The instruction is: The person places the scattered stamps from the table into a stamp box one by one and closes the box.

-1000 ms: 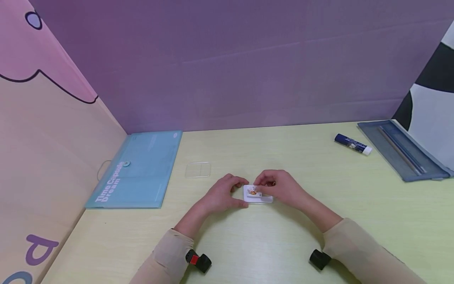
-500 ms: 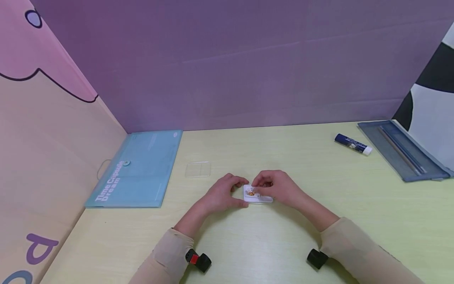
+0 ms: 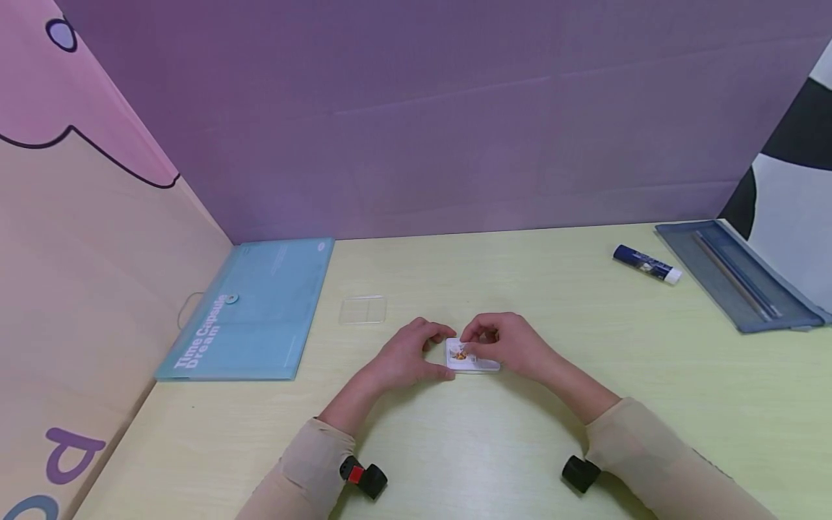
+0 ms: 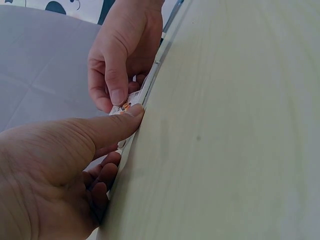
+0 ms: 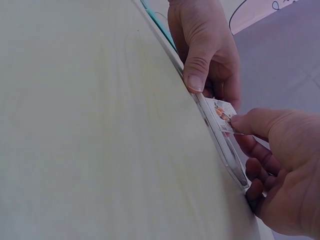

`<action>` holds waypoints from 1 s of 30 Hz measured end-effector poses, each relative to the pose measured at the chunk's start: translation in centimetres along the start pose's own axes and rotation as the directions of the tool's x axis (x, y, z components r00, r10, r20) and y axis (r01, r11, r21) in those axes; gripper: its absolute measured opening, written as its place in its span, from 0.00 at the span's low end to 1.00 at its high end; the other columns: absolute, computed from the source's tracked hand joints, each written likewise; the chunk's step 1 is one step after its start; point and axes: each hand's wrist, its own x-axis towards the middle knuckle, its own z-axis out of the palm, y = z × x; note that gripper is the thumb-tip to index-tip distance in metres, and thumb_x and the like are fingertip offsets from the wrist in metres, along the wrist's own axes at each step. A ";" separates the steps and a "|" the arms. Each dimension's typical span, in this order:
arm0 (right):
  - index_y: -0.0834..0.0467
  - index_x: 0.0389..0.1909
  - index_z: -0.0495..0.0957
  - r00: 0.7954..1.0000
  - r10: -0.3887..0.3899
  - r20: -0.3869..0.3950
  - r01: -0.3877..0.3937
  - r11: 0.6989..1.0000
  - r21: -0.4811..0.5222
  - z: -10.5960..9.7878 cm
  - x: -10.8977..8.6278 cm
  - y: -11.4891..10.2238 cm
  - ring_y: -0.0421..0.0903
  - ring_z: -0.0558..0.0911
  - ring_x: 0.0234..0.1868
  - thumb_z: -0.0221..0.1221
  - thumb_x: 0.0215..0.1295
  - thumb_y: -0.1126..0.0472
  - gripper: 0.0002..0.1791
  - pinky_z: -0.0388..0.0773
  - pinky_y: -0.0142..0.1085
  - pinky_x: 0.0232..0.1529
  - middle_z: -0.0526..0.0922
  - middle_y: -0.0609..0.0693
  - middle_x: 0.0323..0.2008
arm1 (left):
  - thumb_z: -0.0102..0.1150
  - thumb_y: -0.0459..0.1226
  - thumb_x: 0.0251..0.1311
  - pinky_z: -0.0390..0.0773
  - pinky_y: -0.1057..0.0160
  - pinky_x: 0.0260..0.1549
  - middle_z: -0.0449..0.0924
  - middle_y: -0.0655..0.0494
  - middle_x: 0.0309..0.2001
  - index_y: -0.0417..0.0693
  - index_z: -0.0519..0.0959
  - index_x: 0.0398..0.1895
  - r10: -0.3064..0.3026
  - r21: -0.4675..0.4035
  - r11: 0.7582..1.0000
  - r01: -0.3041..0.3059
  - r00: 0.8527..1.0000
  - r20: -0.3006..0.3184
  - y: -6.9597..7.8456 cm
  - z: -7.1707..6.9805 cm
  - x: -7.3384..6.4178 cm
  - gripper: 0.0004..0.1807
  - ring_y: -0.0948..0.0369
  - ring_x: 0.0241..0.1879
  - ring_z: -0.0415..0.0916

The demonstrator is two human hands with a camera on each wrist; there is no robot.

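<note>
In the head view a small flat white case (image 3: 489,365) lies on the table between both hands. My left hand (image 3: 411,354) holds its left end, the thumb at the near corner and the fingers at the far one. A small card printed with an orange figure (image 3: 458,352) sits over the case's left part. My right hand (image 3: 513,342) pinches this card between thumb and fingers. In the right wrist view the card (image 5: 220,114) tilts up from the case (image 5: 226,150), the right thumb on its face. The card's right side is hidden under the right hand.
A clear plastic lid (image 3: 362,310) lies beyond the left hand. The blue document folder (image 3: 260,318) is at the left, against the wall panel. At the back right are a navy glue stick (image 3: 646,264) and a dark blue zip pouch (image 3: 721,282). A purple partition (image 3: 455,130) closes off the back.
My right hand has slid the printed card slightly left along the case, mostly in the first half second. The left hand and the case stay in place.
</note>
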 end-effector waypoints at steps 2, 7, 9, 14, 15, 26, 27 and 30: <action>0.52 0.36 0.85 1.000 0.000 -0.002 0.000 1.000 -0.006 0.0 0.0 0.0 0.48 0.74 0.35 0.67 0.63 0.67 0.06 0.71 0.35 0.36 0.80 0.45 0.31 | 0.78 0.42 0.53 0.71 0.61 0.45 0.72 0.59 0.47 0.54 0.78 0.62 -0.001 -0.001 1.000 0.001 1.000 0.000 0.0 0.0 0.0 0.31 0.59 0.45 0.68; 0.53 0.37 0.85 1.000 0.004 -0.007 -0.004 1.000 -0.001 0.0 0.0 0.2 0.48 0.75 0.34 0.67 0.62 0.66 0.06 0.71 0.35 0.35 0.79 0.46 0.31 | 0.78 0.42 0.53 0.71 0.61 0.45 0.71 0.60 0.47 0.54 0.78 0.61 -0.002 -0.002 1.000 0.002 1.000 0.000 0.0 0.0 0.1 0.31 0.59 0.45 0.67; 0.53 0.37 0.85 1.000 0.004 -0.011 -0.004 1.000 0.006 0.0 0.0 0.2 0.48 0.75 0.34 0.68 0.62 0.66 0.06 0.71 0.35 0.35 0.79 0.46 0.32 | 0.78 0.43 0.53 0.71 0.60 0.45 0.71 0.60 0.47 0.54 0.78 0.62 -0.005 -0.005 1.000 0.005 1.000 0.002 0.0 0.0 0.1 0.31 0.59 0.45 0.67; 0.54 0.39 0.84 1.000 -0.005 -0.026 0.005 1.000 0.013 0.0 0.0 0.2 0.48 0.75 0.34 0.68 0.63 0.65 0.06 0.72 0.36 0.34 0.78 0.47 0.33 | 0.77 0.43 0.54 0.71 0.60 0.46 0.71 0.60 0.47 0.54 0.77 0.62 -0.005 -0.006 1.000 0.005 1.000 0.003 -0.1 0.1 0.1 0.31 0.59 0.45 0.67; 0.54 0.39 0.84 1.000 -0.007 -0.030 0.008 1.000 0.010 -0.1 0.0 0.2 0.48 0.75 0.34 0.68 0.63 0.65 0.06 0.72 0.36 0.34 0.78 0.48 0.34 | 0.77 0.43 0.54 0.71 0.60 0.46 0.71 0.60 0.47 0.54 0.77 0.62 -0.005 -0.005 1.000 0.005 1.000 0.003 -0.1 0.1 0.1 0.31 0.59 0.45 0.67; 0.53 0.39 0.84 0.996 -0.012 -0.083 0.010 1.000 -0.023 -0.5 -0.3 0.2 0.48 0.74 0.34 0.65 0.66 0.65 0.04 0.71 0.35 0.32 0.79 0.47 0.34 | 0.78 0.42 0.53 0.70 0.60 0.46 0.71 0.59 0.49 0.54 0.77 0.62 -0.018 -0.002 1.000 0.018 1.000 0.002 -0.1 0.1 0.1 0.31 0.58 0.46 0.67; 0.53 0.39 0.84 0.996 -0.013 -0.084 0.011 1.000 -0.022 -0.6 -0.3 0.2 0.48 0.74 0.34 0.65 0.66 0.65 0.04 0.71 0.35 0.32 0.79 0.47 0.34 | 0.78 0.42 0.53 0.71 0.60 0.46 0.71 0.59 0.49 0.54 0.77 0.62 -0.020 -0.002 1.000 0.020 1.000 0.002 -0.1 0.1 0.1 0.32 0.58 0.46 0.67; 0.54 0.39 0.84 0.996 -0.016 -0.089 0.014 1.000 -0.019 -0.7 -0.3 0.3 0.49 0.74 0.35 0.65 0.66 0.65 0.04 0.70 0.34 0.31 0.79 0.47 0.35 | 0.78 0.42 0.53 0.71 0.60 0.47 0.71 0.60 0.49 0.54 0.77 0.63 -0.029 -0.006 1.000 0.029 1.000 0.006 -0.1 0.1 0.2 0.32 0.58 0.47 0.67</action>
